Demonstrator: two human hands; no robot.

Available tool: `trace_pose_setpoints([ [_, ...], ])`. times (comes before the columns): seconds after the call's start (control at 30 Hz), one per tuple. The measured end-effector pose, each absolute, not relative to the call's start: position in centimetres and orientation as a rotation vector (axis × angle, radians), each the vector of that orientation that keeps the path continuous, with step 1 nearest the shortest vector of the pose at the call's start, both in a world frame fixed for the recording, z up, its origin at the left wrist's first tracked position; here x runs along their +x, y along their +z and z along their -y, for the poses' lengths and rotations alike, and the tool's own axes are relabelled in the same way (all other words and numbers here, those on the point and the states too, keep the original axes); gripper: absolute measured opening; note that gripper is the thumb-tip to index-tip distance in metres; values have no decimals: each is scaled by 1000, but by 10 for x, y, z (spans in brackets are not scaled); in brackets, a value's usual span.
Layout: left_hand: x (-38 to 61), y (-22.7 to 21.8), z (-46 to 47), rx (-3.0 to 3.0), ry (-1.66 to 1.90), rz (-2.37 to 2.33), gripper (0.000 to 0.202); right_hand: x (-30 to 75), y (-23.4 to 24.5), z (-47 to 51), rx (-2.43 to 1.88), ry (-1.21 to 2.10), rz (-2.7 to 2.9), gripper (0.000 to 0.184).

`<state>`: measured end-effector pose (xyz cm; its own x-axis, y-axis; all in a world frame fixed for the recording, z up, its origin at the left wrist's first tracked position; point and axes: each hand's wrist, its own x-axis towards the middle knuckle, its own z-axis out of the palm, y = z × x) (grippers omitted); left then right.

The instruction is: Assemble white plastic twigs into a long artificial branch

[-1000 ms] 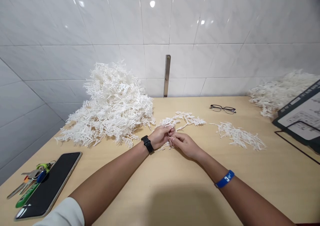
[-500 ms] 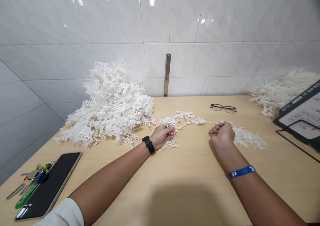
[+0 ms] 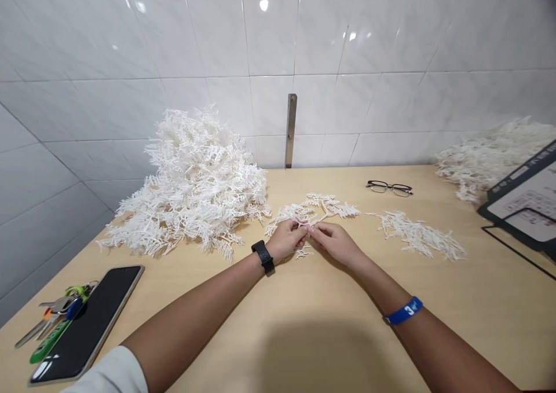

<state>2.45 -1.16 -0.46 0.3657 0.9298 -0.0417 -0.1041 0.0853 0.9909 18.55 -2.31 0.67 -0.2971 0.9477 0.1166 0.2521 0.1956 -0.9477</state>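
Note:
A white plastic branch piece [image 3: 324,208] lies on the wooden table [image 3: 304,323] in front of me. My left hand [image 3: 287,239], with a black watch at the wrist, is closed on its near stem. My right hand [image 3: 334,242], with a blue wristband on the forearm, meets it from the right and pinches the same piece. The fingertips of both hands touch at the stem.
A big heap of white branch pieces [image 3: 191,184] stands at the left by the tiled wall. A small pile of broken-off sprigs [image 3: 417,234] lies to the right. Further off are glasses [image 3: 388,188], another white heap [image 3: 490,153], a black document stand [image 3: 525,199], a phone [image 3: 84,323] and keys [image 3: 52,318].
My right hand went out to the sprig pile on the right as a fist, then came back to the left hand and took hold of the branch piece again.

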Motion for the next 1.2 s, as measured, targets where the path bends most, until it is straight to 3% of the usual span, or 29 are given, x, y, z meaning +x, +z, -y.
trace_pose_setpoints([
  [0.43,21,-5,10,1306,771,-788,42,186,14,27,-997,1237,1811,39],
  [0.77,19,-6,7,1074,938,-763,49,188,5,25,-1069,1181,1791,43],
  [0.93,20,-8,8,1150,920,-804,42,188,4,26,-1130,1079,1853,48],
  [1.2,21,-9,9,1460,798,-864,32,195,8,26,-1063,1092,1987,37],
])
